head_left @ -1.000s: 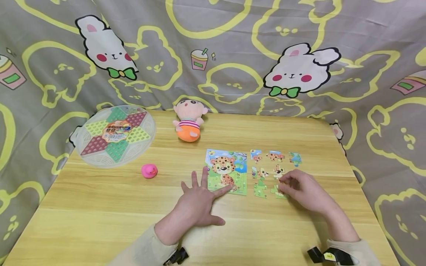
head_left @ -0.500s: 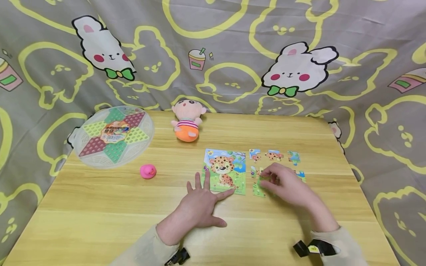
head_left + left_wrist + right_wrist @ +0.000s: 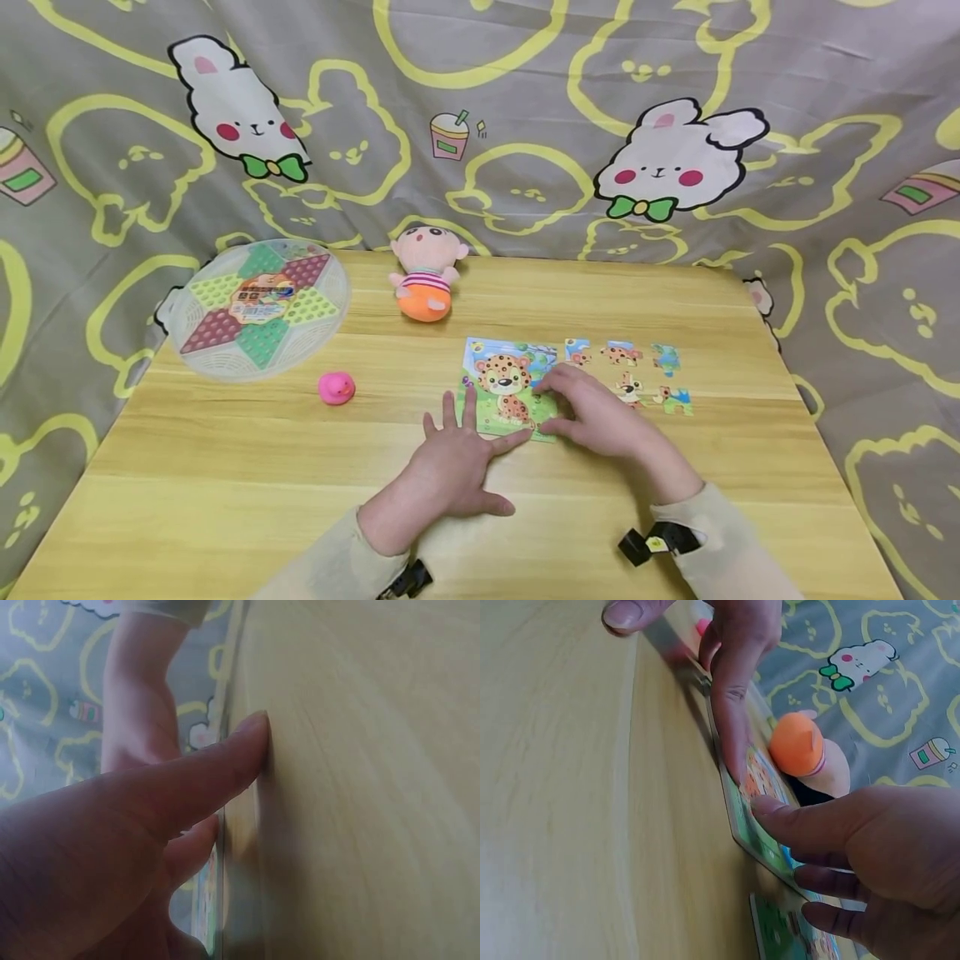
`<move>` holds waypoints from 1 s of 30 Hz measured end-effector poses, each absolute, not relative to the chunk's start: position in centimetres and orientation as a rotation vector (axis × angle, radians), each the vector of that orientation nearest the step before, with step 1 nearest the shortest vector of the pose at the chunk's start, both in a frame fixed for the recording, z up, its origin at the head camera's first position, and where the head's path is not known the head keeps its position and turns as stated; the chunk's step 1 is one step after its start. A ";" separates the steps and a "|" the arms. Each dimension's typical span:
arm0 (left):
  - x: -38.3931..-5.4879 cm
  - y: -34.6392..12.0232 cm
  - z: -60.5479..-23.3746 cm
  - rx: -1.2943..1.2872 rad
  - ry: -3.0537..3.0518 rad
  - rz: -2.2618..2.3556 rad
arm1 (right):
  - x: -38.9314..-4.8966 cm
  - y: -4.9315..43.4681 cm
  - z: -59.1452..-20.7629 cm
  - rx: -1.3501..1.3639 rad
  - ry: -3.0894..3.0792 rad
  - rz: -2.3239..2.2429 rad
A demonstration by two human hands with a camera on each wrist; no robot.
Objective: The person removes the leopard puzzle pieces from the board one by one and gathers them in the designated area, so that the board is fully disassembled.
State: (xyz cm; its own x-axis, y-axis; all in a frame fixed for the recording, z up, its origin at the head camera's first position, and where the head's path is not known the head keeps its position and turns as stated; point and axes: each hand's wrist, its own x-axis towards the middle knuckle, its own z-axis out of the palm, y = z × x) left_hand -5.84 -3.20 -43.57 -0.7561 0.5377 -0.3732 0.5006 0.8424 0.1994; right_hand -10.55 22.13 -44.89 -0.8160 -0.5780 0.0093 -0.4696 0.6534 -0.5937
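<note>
My left hand point(image 3: 450, 467) rests on the table with fingers spread, its index fingertip at the lower edge of the leopard puzzle board point(image 3: 487, 417). My right hand point(image 3: 600, 412) is at the board's right side, thumb and fingers bent around a small green puzzle piece point(image 3: 763, 841), low on the board and mostly covered by the hand. Loose puzzle pieces point(image 3: 621, 352) lie to the right in rows. Nearby is a green-edged piece point(image 3: 776, 930) under the right fingers in the right wrist view. The left thumb point(image 3: 240, 746) stretches out over the wood.
A pink rubber duck point(image 3: 337, 388) sits left of the board. Behind it stand a plush doll point(image 3: 425, 275) in orange shorts and a round Chinese checkers board point(image 3: 258, 308). A patterned curtain point(image 3: 525, 125) hangs along the table's back edge.
My right hand has moved left from the loose pieces to the board's right side. My left hand stays nearly still, its index finger at the board's lower edge.
</note>
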 end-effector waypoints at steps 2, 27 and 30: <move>-5.9 -3.2 -43.5 0.769 2.595 0.124 | -10.6 21.9 -44.9 -0.832 2.684 -0.866; -5.9 -3.2 -43.8 0.758 2.593 0.112 | -10.6 20.9 -44.9 -0.697 2.626 -0.935; -5.8 -3.2 -43.8 0.761 2.596 0.112 | -10.5 20.8 -44.7 -0.693 2.608 -0.933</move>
